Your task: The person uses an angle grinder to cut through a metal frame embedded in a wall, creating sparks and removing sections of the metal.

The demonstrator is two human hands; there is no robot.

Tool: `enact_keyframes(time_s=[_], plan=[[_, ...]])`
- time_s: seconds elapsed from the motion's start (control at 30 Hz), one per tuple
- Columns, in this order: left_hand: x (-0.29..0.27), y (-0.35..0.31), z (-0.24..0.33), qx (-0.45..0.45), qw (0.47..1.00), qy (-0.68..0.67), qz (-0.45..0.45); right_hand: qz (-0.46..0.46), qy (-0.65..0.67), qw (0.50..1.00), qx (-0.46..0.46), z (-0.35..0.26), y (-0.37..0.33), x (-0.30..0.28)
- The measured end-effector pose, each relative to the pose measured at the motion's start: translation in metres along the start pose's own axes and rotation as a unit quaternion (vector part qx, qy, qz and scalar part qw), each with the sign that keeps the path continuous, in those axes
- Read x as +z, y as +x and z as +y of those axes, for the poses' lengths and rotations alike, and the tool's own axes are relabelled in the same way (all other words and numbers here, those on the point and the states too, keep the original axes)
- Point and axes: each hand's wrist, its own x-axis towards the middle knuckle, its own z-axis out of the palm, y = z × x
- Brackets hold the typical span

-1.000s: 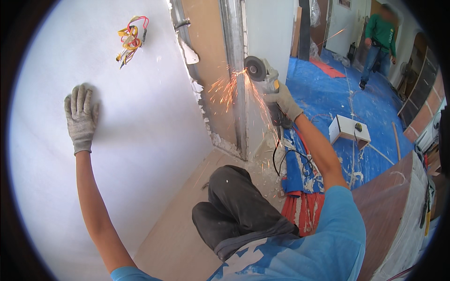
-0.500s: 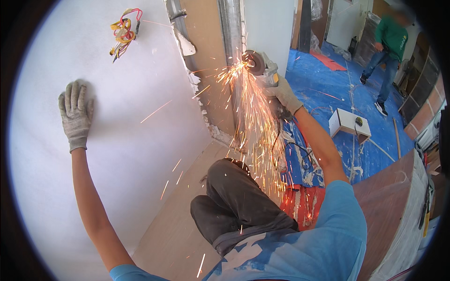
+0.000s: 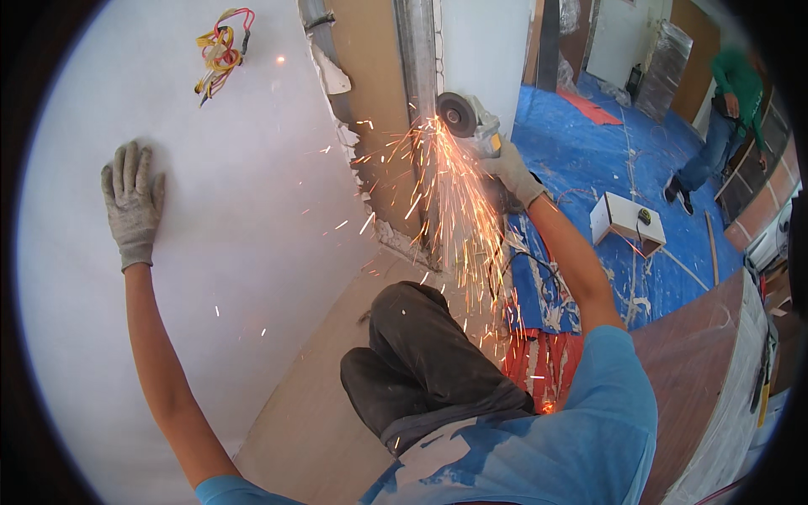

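Gloved, my left hand lies flat on the white wall, fingers a little apart. My right hand, gloved too, is wrapped round an angle grinder. The grinder's dark disc is at the edge of an upright grey metal frame in the wall opening. Orange sparks stream from the disc down past my bent knee. Whether the disc touches the metal at this instant I cannot tell. My right hand hides most of the grinder's body.
Coloured wires stick out of the wall above my left hand. Blue sheeting covers the floor at right, with a white box and a tape measure on it. A person in green is at the far right. A brown board lies nearby.
The spark spray has shifted and spread, and the disc shows more clearly. The person in green has moved to the right. My left hand stays on the wall.
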Motion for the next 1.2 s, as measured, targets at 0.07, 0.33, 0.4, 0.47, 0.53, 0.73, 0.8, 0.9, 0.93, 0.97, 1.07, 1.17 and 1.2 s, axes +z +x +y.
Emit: enact_keyframes(time_s=[0.07,0.33,0.4,0.47,0.53,0.73,0.8,0.9,0.93,0.97,1.07,1.17,1.2], plan=[[0.0,0.001,0.0,0.001,1.0,-0.002,-0.003,-0.015,0.005,0.999,-0.039,0.001,-0.003,-0.001],[-0.008,0.003,0.002,-0.013,1.0,0.018,-0.018,-0.005,-0.059,0.998,-0.011,-0.01,-0.012,0.005],[-0.008,0.003,0.003,0.0,1.0,0.004,-0.007,-0.002,-0.067,0.998,-0.005,-0.016,-0.018,0.006],[-0.009,0.004,0.003,-0.002,1.0,0.006,-0.009,-0.003,-0.084,0.996,-0.019,-0.022,-0.024,0.008],[-0.009,0.004,0.003,-0.015,1.0,0.018,-0.018,-0.004,0.003,1.0,0.013,-0.026,-0.026,0.012],[-0.006,0.003,0.002,-0.015,1.0,0.013,-0.007,-0.01,0.005,0.999,0.037,-0.033,-0.022,0.005],[-0.005,0.003,0.002,-0.001,1.0,-0.01,0.003,-0.009,-0.009,0.999,0.044,-0.033,-0.023,0.004],[-0.004,0.002,0.001,-0.005,1.0,-0.001,-0.012,-0.001,-0.03,0.999,0.032,-0.032,-0.025,0.007],[-0.004,0.002,0.001,-0.013,1.0,-0.006,-0.002,0.0,-0.017,1.0,0.024,-0.032,-0.026,0.009],[-0.005,0.002,0.001,-0.008,1.0,0.003,-0.017,-0.013,0.004,1.0,0.009,-0.031,-0.027,0.01],[-0.005,0.002,0.001,0.003,1.0,-0.013,0.005,-0.03,0.007,0.999,-0.031,-0.03,-0.025,0.01],[-0.005,0.002,0.001,0.005,1.0,-0.015,0.013,-0.027,-0.028,0.999,0.037,-0.028,-0.017,0.007],[-0.004,0.001,0.002,0.004,1.0,-0.014,0.012,-0.019,-0.016,0.999,0.029,-0.025,-0.017,0.007]])
